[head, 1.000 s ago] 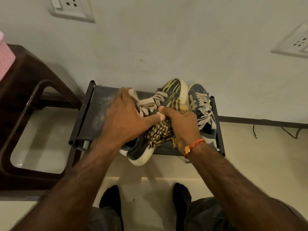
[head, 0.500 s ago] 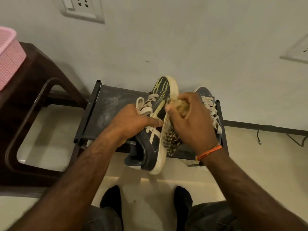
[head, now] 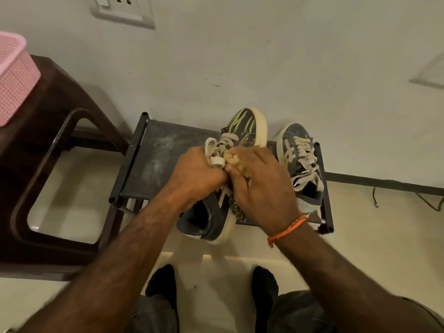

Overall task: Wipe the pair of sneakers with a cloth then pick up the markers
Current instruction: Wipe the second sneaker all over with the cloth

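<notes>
The pale wall fills the upper half of the frame, with a white socket plate at the top left. At the left edge stands a dark brown plastic stool, and a pink perforated basket sits on its top at the upper left. In the middle is a low black shoe rack, its fabric top dusty and pushed against the wall.

Your left hand is curled around the laced upper of the sneaker you hold, gripping it near the tongue; that shoe is tilted on its side, toe toward the wall, heel hanging over the rack's near edge. Your right hand lies over the shoe's side with its fingers bent down onto a yellow checked cloth, pressing it against the shoe; only bits of the cloth show between and below your fingers. An orange thread band circles your right wrist.

The second sneaker stands upright on the rack at the right, just beside the held one, laces loose. At the lower middle your two dark-socked feet rest on the tiled floor. A thin black cable trails along the floor at the right edge.
</notes>
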